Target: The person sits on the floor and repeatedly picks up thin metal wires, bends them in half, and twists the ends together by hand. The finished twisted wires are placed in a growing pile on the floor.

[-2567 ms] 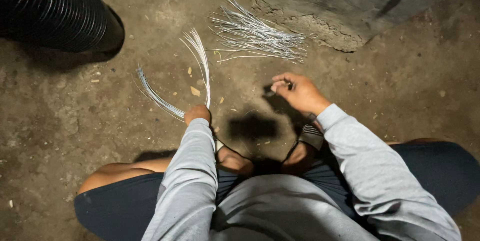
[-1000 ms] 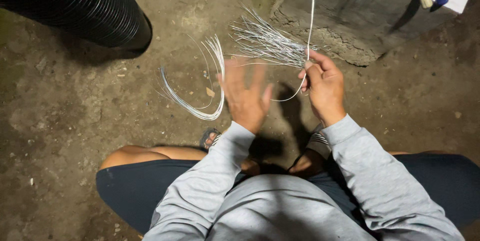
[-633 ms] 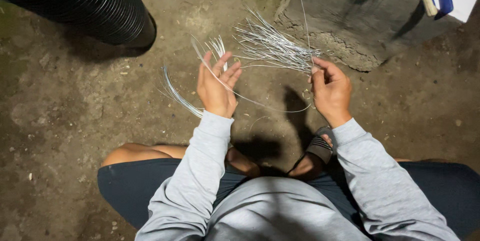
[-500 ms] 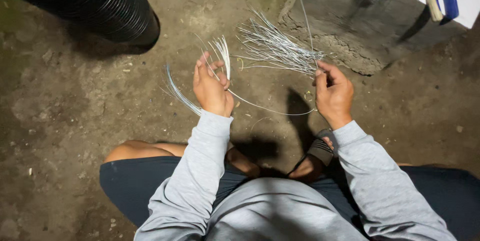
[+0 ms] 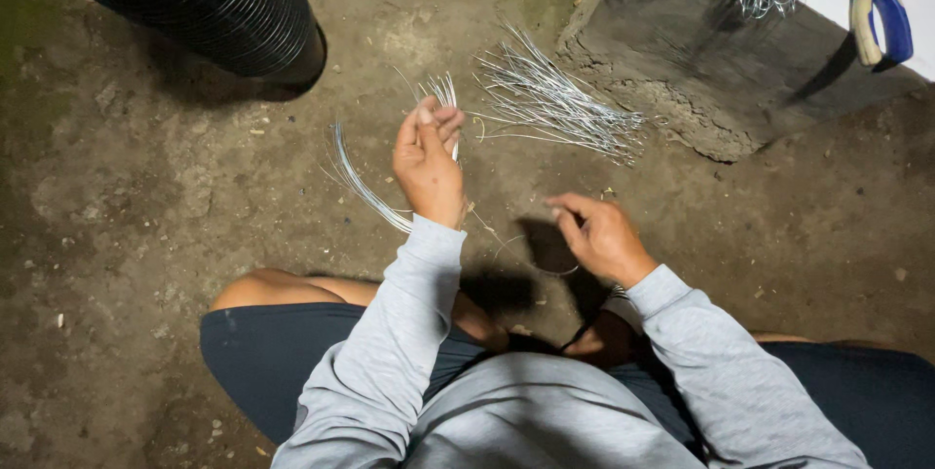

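Both hands have dropped apart since half a second ago: the right hand (image 5: 602, 235) now sits lower, at about 4 o'clock from the left hand (image 5: 429, 162). Left fingers pinch one end of a thin wire (image 5: 506, 247); right fingers close on the other end, the strand sagging between them. Keeping it taut should stop kinks. Bent wires (image 5: 375, 198) lie just behind the left hand, a loose wire pile (image 5: 555, 104) at 1 o'clock. Much of the held strand is hard to trace against the floor (image 5: 146, 187).
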